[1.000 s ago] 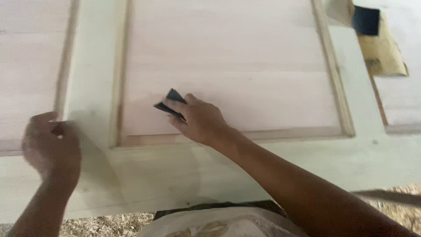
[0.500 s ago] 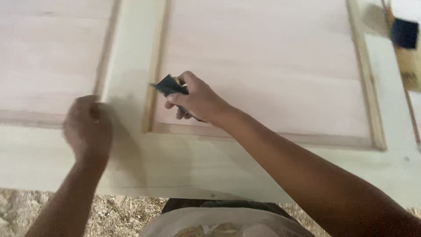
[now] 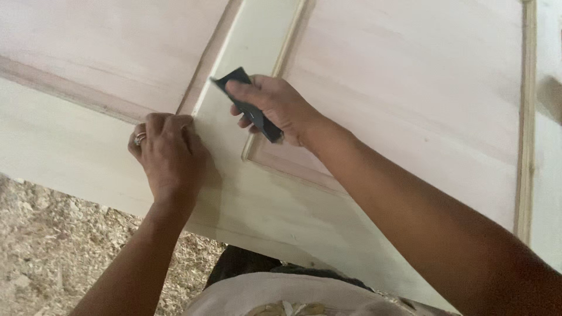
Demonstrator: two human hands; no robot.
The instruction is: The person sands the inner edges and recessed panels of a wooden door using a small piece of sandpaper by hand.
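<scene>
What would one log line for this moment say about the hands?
right hand: holds dark sandpaper sheet on pale wooden door | left hand: flat on door frame, ring on finger | below: sawdust floor

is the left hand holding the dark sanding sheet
No, the dark sanding sheet is gripped in the right hand, while the left hand rests flat on the pale wooden door panel.
</scene>
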